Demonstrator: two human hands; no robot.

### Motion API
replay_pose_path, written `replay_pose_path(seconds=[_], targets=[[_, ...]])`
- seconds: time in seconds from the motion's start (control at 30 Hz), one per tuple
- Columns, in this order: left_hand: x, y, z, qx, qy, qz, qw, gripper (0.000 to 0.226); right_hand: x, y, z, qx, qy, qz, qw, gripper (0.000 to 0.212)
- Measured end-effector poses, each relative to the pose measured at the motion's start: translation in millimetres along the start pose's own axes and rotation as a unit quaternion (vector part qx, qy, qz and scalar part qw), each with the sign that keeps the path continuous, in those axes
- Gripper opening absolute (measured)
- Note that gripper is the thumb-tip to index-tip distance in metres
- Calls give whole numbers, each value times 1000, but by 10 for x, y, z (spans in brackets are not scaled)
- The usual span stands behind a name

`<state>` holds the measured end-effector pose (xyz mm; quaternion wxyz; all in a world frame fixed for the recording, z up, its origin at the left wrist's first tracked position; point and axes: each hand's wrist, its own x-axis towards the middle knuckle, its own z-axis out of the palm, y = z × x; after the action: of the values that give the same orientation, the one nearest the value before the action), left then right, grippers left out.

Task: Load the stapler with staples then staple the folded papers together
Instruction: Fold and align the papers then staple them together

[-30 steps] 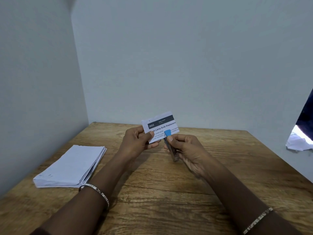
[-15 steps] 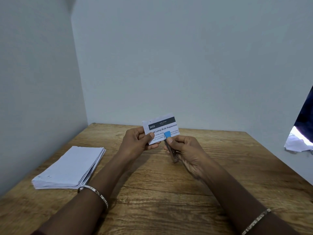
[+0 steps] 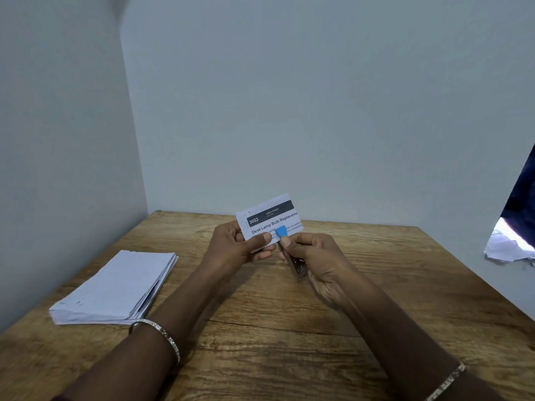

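Left hand pinches our folded papers mid-frame; right hand grips the stapler. We should seat its mouth squarely over the edge before squeezing.

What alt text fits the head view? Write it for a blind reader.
Above a wooden table, the left hand holds folded papers while the right hand clamps a small blue-tipped stapler on their lower edge. A paper stack lies at left.

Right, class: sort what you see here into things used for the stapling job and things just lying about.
Job:
folded paper in left hand
stapler in right hand
paper stack

Lying about:
crumpled paper at the right edge
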<state>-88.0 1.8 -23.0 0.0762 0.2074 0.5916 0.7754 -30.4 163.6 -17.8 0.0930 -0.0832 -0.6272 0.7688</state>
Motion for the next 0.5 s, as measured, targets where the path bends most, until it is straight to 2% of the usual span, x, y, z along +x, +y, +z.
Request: replay_pose_path(seconds=[0.23,0.5], targets=[[20,3,-22,17,36,5,999,23,3,-68,-77,20,-15,5,1000,27],[10,12,-21,23,30,6,999,24,-3,-65,-75,11,-20,5,1000,25]])
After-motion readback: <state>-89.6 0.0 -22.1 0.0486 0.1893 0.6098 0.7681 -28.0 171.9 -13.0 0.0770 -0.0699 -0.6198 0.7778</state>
